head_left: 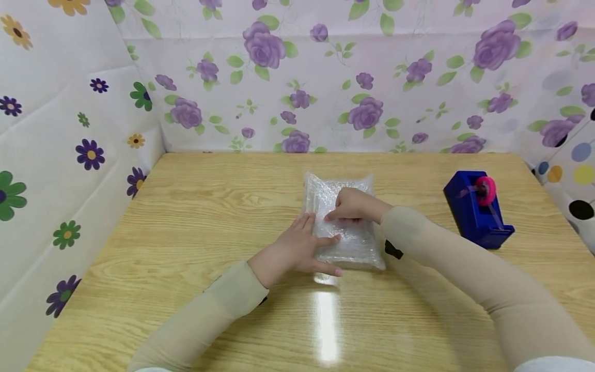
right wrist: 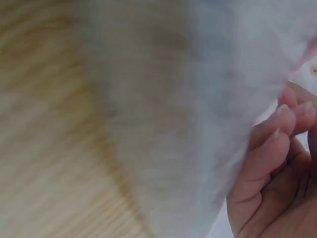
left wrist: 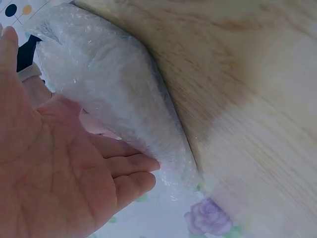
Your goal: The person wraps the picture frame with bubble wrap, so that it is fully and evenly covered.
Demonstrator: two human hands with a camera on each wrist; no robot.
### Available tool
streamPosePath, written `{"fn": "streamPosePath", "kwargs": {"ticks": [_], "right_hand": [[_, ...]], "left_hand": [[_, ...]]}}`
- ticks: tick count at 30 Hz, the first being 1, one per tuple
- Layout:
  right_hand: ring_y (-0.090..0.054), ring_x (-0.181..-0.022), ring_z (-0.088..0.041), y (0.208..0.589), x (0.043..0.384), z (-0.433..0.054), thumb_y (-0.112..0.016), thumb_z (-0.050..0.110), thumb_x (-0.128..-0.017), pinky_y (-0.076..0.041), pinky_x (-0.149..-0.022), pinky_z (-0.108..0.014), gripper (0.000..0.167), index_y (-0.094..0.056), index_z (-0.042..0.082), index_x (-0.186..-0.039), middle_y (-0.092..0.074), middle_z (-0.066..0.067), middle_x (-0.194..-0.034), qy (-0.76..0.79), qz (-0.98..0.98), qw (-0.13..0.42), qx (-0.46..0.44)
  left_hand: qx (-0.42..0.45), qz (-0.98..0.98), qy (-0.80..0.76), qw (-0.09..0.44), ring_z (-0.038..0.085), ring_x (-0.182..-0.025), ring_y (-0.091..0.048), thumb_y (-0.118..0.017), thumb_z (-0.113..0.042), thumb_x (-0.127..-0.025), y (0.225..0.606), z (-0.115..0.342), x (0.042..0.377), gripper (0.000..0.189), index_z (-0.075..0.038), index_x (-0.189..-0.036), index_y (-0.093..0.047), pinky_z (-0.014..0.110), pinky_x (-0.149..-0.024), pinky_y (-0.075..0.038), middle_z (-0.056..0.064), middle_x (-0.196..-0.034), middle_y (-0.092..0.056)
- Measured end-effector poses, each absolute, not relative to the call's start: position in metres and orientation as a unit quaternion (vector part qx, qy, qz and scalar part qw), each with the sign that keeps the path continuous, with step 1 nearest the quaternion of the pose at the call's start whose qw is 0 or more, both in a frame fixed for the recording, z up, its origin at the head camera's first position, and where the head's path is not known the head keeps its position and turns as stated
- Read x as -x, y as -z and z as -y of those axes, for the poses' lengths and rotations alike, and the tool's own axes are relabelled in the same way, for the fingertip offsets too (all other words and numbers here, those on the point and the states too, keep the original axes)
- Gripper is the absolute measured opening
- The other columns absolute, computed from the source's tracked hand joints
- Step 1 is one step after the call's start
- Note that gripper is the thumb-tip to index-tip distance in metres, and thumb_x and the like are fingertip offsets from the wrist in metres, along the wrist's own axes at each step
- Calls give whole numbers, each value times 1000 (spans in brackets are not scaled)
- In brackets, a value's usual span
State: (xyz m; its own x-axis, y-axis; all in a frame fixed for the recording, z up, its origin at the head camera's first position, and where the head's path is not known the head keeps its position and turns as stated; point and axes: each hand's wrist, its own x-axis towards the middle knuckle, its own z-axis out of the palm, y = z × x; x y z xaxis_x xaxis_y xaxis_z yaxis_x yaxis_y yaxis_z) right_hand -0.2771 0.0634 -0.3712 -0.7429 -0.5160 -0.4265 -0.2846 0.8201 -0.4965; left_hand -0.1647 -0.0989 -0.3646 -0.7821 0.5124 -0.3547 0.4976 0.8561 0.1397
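A flat package wrapped in clear bubble wrap lies on the wooden table, its wrap shiny and puffed at the corners. My left hand rests along its left side with the fingers spread, their tips on the wrap. Over the package's upper right part is my right hand, its fingers curled in and the thumb pressing the top. In the left wrist view the wrapped side rises beside my open palm. The right wrist view shows the curled fingers beside the blurred package edge. What the package contains is hidden.
A blue tape dispenser with a pink-cored roll of tape stands at the right of the wooden table. Flowered cloth hangs behind the table, with more patterned cloth at the left and right sides.
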Motion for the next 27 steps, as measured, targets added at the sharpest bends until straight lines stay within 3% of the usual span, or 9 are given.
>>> {"fn": "streamPosePath", "kwargs": {"ticks": [10, 15, 19, 27], "right_hand": [[-40, -39, -6, 372, 275, -77, -71, 37, -82, -37, -38, -18, 46, -46, 16, -50, -43, 6, -44, 218, -911, 290, 195], [-42, -39, -7, 371, 274, -80, -71, 34, -82, -37, -38, -18, 48, -40, 18, -50, -38, 7, -44, 225, -909, 290, 197], [-42, -39, -8, 370, 275, -82, -72, 34, -82, -37, -38, -19, 49, -38, 18, -50, -36, 7, -45, 229, -908, 288, 201], [-41, -40, -7, 372, 274, -85, -72, 28, -82, -37, -40, -18, 47, -38, 18, -51, -35, 7, -45, 243, -899, 299, 210]], "left_hand": [[-258, -944, -51, 200, 40, -145, -5, -49, -75, -80, 366, 104, 165, 77, -40, -146, -32, 47, -120, -13, 28, -155, -7], [-235, -941, -120, 211, 31, -146, -11, -46, -70, -86, 364, 116, 173, 87, -21, -152, -20, 43, -119, -17, 16, -159, -10], [-214, -938, -156, 222, 21, -147, -13, -44, -63, -91, 363, 125, 180, 85, -8, -152, -20, 38, -120, -17, 4, -159, -14], [-234, -947, -146, 162, 31, -144, -23, -48, -60, -91, 366, 120, 176, 81, -1, -145, -35, 43, -119, -20, 13, -156, -25]]}}
